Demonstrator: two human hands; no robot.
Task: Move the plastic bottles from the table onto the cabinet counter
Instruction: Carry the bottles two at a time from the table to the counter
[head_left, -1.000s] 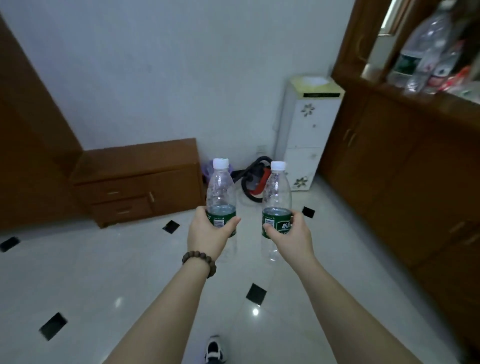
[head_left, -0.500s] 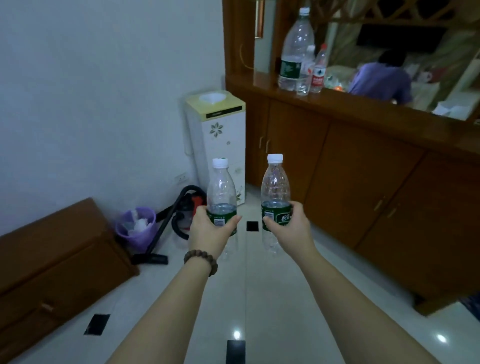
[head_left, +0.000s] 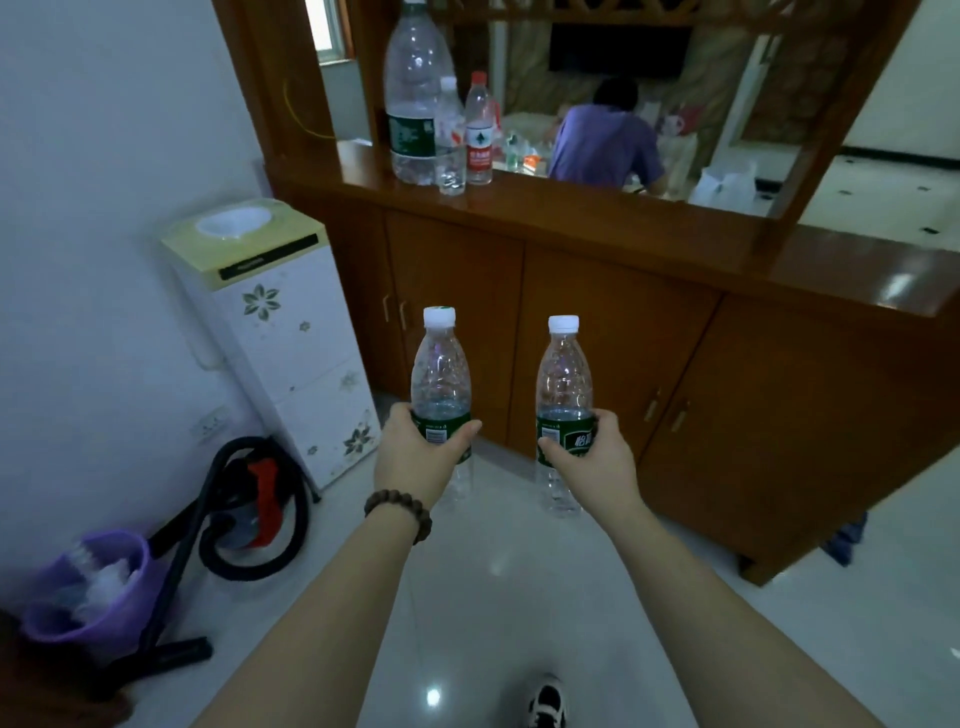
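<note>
I hold two clear plastic bottles with white caps and green labels upright in front of me. My left hand (head_left: 415, 460) grips the left bottle (head_left: 440, 371) at its label. My right hand (head_left: 592, 460) grips the right bottle (head_left: 563, 374) the same way. Ahead stands the brown wooden cabinet, its counter (head_left: 571, 208) above the level of my hands. On the counter's left part stand a large clear bottle (head_left: 413, 93), a small clear bottle (head_left: 450, 140) and a red-labelled bottle (head_left: 479, 132).
A white water dispenser (head_left: 275, 332) stands left of the cabinet against the wall. A vacuum cleaner (head_left: 254, 499) and a purple bin (head_left: 88, 592) sit on the floor at left. Beyond the counter opening a person in a purple shirt (head_left: 602, 140) bends over. White tiled floor lies ahead.
The view has swung right and closer to the cabinet, which now fills the frame ahead. Both hands still hold their bottles upright in the same pose.
</note>
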